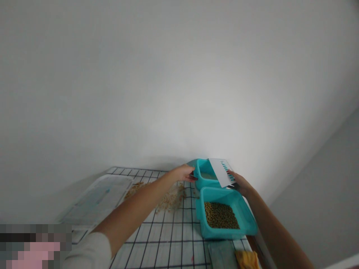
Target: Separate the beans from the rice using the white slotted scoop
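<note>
At the back of the table, my left hand [185,173] is closed on the left edge of a turquoise plastic tub [198,169]. A small dark patch shows by its fingers, too small to make out. My right hand [241,184] grips a white slotted panel [220,172], which is tilted over the right part of that tub. Turquoise shows through the panel's row of slots. Just in front stands a second turquoise tub [246,220] with small greenish-brown beans [221,215] heaped in its left part. My right forearm passes along its right side.
A grid-patterned cloth [159,239] covers the table. Pale loose grains [171,198] lie left of the tubs, partly behind my left forearm. A clear plastic lid [98,198] is at the left. Near the front are a grey-green packet [223,254] and a yellow packet [247,259]. A wall [168,93] rises behind.
</note>
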`<state>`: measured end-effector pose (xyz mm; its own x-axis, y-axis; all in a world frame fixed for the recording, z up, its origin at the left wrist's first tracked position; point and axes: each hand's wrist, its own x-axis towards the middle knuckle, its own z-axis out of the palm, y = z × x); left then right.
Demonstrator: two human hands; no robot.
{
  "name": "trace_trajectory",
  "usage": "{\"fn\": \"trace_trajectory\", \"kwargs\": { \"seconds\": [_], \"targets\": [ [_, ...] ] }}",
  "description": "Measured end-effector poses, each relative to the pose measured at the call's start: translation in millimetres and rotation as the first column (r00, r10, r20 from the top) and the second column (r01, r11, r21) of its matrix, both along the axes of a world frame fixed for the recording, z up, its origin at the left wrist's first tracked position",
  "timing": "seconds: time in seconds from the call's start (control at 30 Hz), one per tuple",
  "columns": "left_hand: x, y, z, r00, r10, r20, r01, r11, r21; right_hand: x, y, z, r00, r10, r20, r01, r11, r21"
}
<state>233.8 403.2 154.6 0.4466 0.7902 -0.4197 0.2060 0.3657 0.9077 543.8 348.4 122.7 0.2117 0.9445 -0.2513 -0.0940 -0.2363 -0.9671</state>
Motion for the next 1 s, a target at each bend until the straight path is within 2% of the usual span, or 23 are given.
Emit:
{"fn": "trace_trajectory", "kwargs": {
  "seconds": [0.27, 0.67, 0.9, 1.0],
  "targets": [
    [12, 2, 4.9, 0.996, 0.047, -0.073, -0.040, 0.995, 0.094, -2, -1, 4, 1.000, 0.010, -0.013, -0.011, 0.999, -0.047],
    [13, 2, 13.5, 0.997, 0.014, -0.070, -0.008, 0.995, 0.098, -7, -4, 10, 1.000, -0.003, 0.008, 0.004, 0.999, -0.046],
    [5, -8, 13.6, 0.994, -0.037, -0.100, 0.045, 0.996, 0.079, -7, -9, 15, 1.000, -0.009, 0.017, 0.009, 0.999, -0.047],
    [-8, -16, 19.0, 0.992, -0.051, -0.120, 0.063, 0.993, 0.102, -7, -17, 28, 0.999, -0.035, 0.040, 0.034, 0.999, 0.024]
  ]
}}
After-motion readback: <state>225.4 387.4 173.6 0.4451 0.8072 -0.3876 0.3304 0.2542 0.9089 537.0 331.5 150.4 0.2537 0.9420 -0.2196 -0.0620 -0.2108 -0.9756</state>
